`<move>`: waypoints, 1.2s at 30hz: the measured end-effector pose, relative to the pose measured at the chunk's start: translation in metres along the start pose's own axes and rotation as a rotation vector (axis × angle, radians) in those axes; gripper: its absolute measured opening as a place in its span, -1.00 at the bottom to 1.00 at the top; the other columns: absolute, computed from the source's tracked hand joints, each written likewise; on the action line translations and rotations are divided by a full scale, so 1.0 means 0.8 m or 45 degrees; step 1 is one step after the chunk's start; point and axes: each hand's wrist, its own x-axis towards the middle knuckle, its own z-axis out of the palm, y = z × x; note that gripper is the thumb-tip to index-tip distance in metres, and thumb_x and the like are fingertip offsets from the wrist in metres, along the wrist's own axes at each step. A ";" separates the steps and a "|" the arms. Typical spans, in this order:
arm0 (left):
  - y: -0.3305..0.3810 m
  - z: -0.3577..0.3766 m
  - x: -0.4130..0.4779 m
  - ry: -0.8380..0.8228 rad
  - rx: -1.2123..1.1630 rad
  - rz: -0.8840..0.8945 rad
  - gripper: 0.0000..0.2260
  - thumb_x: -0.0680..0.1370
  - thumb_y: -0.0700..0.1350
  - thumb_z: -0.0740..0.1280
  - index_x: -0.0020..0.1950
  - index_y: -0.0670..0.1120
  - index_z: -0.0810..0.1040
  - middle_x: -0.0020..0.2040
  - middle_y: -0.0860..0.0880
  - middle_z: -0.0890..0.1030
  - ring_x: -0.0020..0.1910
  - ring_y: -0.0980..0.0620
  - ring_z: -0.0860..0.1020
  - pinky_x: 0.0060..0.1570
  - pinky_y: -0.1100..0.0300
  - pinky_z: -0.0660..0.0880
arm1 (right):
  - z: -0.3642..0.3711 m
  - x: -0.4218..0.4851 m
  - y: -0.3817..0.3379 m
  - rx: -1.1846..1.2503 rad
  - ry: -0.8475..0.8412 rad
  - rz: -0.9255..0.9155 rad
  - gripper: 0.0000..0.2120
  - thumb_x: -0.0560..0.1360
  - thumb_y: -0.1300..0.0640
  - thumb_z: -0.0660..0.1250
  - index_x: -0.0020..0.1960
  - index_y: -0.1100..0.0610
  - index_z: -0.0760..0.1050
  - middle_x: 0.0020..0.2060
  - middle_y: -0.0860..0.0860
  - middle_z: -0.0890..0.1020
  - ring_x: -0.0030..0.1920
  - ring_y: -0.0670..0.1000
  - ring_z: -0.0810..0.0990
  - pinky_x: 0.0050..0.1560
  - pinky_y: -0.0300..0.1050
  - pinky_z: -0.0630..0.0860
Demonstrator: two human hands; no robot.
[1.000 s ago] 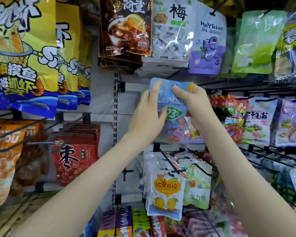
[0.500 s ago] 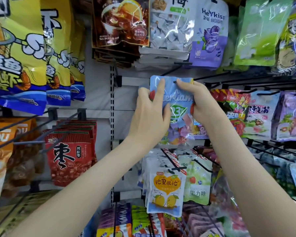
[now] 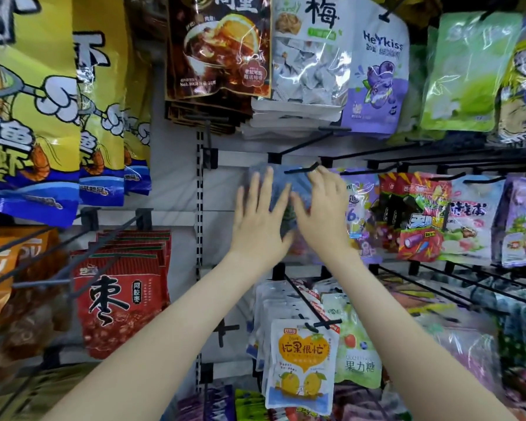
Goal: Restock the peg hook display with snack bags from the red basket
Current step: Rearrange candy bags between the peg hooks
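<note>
Head view. Pressing flat on the blue bag (image 3: 298, 185) with the left hand (image 3: 260, 226) and the right hand (image 3: 324, 220), side by side and almost touching. Fingers of both straight and a little spread, laid on the face of the bag, curled round nothing. Somewhat blurred on the right, so said with caution. Bag hanging close to the back panel, just under the tip of the hook (image 3: 301, 170), left of the purple bags (image 3: 359, 208). Cannot tell whether its hole is threaded on the hook. No red basket in view.

Probably light and soft: a thin glossy pouch with loose sweets inside, so slippery and quick to bend or swing. Best taken at the stiffer top seam, beside the hole, pinching both corners. Better not to squeeze the middle.
</note>
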 end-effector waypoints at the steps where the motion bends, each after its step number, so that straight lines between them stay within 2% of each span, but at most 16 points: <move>1: -0.003 0.009 0.004 -0.041 0.032 -0.001 -0.26 0.56 0.16 0.18 0.57 -0.02 -0.18 0.54 -0.15 -0.30 0.51 -0.15 -0.31 0.34 -0.04 -0.48 | 0.010 -0.008 0.005 -0.065 -0.152 0.025 -0.51 0.50 0.11 0.31 0.37 0.28 0.35 0.34 0.25 0.40 0.36 0.27 0.32 0.34 0.06 0.13; 2: -0.006 0.017 0.008 -0.082 0.062 -0.021 -0.24 0.56 0.14 0.19 0.56 -0.04 -0.21 0.55 -0.14 -0.29 0.51 -0.15 -0.32 0.33 -0.06 -0.48 | 0.021 -0.015 0.011 -0.176 -0.294 0.049 -0.41 0.53 0.01 0.26 0.47 0.21 0.21 0.45 0.20 0.26 0.46 0.22 0.18 0.40 0.07 -0.01; 4: -0.011 0.029 0.014 -0.146 0.100 -0.063 -0.22 0.55 0.11 0.22 0.56 -0.05 -0.24 0.55 -0.13 -0.27 0.51 -0.14 -0.32 0.38 -0.09 -0.41 | 0.040 -0.024 0.022 -0.428 -0.458 0.012 -0.32 0.55 -0.12 0.17 0.55 0.10 0.00 0.54 0.08 0.04 0.53 0.11 -0.07 0.44 0.13 -0.28; 5: -0.012 0.034 0.017 -0.166 0.105 -0.074 -0.23 0.55 0.11 0.21 0.56 -0.05 -0.23 0.56 -0.13 -0.26 0.51 -0.14 -0.31 0.39 -0.10 -0.39 | 0.046 -0.026 0.024 -0.536 -0.509 -0.030 -0.31 0.55 -0.14 0.16 0.55 0.08 -0.02 0.54 0.06 0.02 0.53 0.11 -0.09 0.42 0.17 -0.35; 7: -0.015 0.041 0.020 -0.212 0.124 -0.085 -0.27 0.57 0.10 0.18 0.56 -0.04 -0.21 0.56 -0.13 -0.25 0.52 -0.14 -0.29 0.40 -0.11 -0.37 | 0.054 -0.027 0.026 -0.657 -0.550 -0.066 -0.32 0.54 -0.12 0.18 0.54 0.10 0.03 0.53 0.06 0.10 0.53 0.13 -0.01 0.38 0.23 -0.35; 10: -0.012 0.041 0.019 -0.311 0.176 -0.108 -0.27 0.58 0.08 0.17 0.56 -0.05 -0.24 0.56 -0.13 -0.23 0.53 -0.13 -0.26 0.43 -0.11 -0.31 | 0.055 -0.028 0.024 -0.566 -0.581 -0.072 -0.40 0.57 -0.04 0.16 0.53 0.10 0.07 0.52 0.08 0.14 0.52 0.15 0.02 0.38 0.20 -0.40; 15: 0.013 0.012 -0.013 -0.316 0.057 -0.171 -0.38 0.60 -0.02 0.16 0.57 -0.03 -0.10 0.57 -0.14 -0.18 0.54 -0.15 -0.14 0.46 -0.10 -0.15 | 0.006 -0.063 0.010 -0.271 -0.591 -0.078 -0.42 0.51 0.10 0.22 0.50 0.10 0.19 0.49 0.10 0.21 0.50 0.12 0.13 0.43 0.08 -0.15; 18: 0.049 -0.012 -0.059 -0.233 -0.024 -0.242 -0.45 0.61 -0.06 0.14 0.56 -0.05 0.00 0.57 -0.16 -0.05 0.52 -0.16 0.03 0.44 -0.07 0.01 | -0.051 -0.101 0.003 -0.053 -0.594 -0.048 -0.44 0.49 0.18 0.27 0.47 0.17 0.24 0.44 0.12 0.30 0.44 0.13 0.24 0.39 0.04 0.07; 21: 0.099 -0.030 -0.117 -0.149 -0.116 -0.327 -0.48 0.59 -0.12 0.17 0.53 -0.12 0.11 0.53 -0.19 0.11 0.46 -0.18 0.18 0.40 -0.04 0.13 | -0.116 -0.139 0.006 0.135 -0.545 0.008 -0.54 0.49 0.22 0.30 0.37 0.22 0.38 0.33 0.16 0.44 0.33 0.17 0.38 0.29 -0.05 0.16; 24: 0.157 -0.033 -0.187 -0.026 -0.234 -0.375 -0.54 0.58 -0.18 0.21 0.47 -0.22 0.26 0.44 -0.26 0.30 0.39 -0.24 0.30 0.34 -0.06 0.23 | -0.176 -0.179 0.023 0.334 -0.540 0.006 -0.61 0.47 0.26 0.31 0.29 0.26 0.44 0.18 0.19 0.54 0.21 0.16 0.43 0.19 -0.07 0.23; 27: 0.222 -0.009 -0.273 0.049 -0.354 -0.337 -0.63 0.52 -0.22 0.25 0.30 -0.30 0.45 0.26 -0.29 0.48 0.26 -0.26 0.44 0.25 -0.07 0.36 | -0.224 -0.255 0.057 0.474 -0.674 0.032 -0.63 0.47 0.29 0.29 0.27 0.27 0.45 0.12 0.19 0.55 0.17 0.12 0.42 0.17 -0.10 0.29; 29: 0.260 0.019 -0.339 -0.059 -0.470 -0.292 -0.67 0.52 -0.21 0.23 0.26 -0.30 0.48 0.23 -0.27 0.50 0.25 -0.18 0.43 0.27 0.03 0.34 | -0.250 -0.332 0.084 0.496 -0.804 0.131 -0.67 0.47 0.27 0.26 0.23 0.27 0.47 0.09 0.18 0.57 0.15 0.11 0.43 0.19 -0.08 0.30; 31: 0.292 0.055 -0.411 -0.234 -0.561 -0.287 -0.67 0.53 -0.19 0.18 0.24 -0.28 0.50 0.23 -0.24 0.51 0.23 -0.11 0.42 0.28 0.10 0.31 | -0.271 -0.424 0.108 0.494 -1.018 0.290 -0.70 0.49 0.27 0.24 0.21 0.28 0.48 0.07 0.18 0.57 0.14 0.18 0.48 0.22 0.03 0.35; 36: 0.371 0.167 -0.628 -0.767 -0.692 -0.401 -0.66 0.51 -0.16 0.15 0.16 -0.27 0.55 0.16 -0.22 0.57 0.13 -0.15 0.52 0.18 0.03 0.43 | -0.323 -0.708 0.159 0.327 -1.550 0.873 -0.64 0.49 0.33 0.26 0.28 0.25 0.44 0.13 0.22 0.52 0.18 0.25 0.46 0.18 0.01 0.35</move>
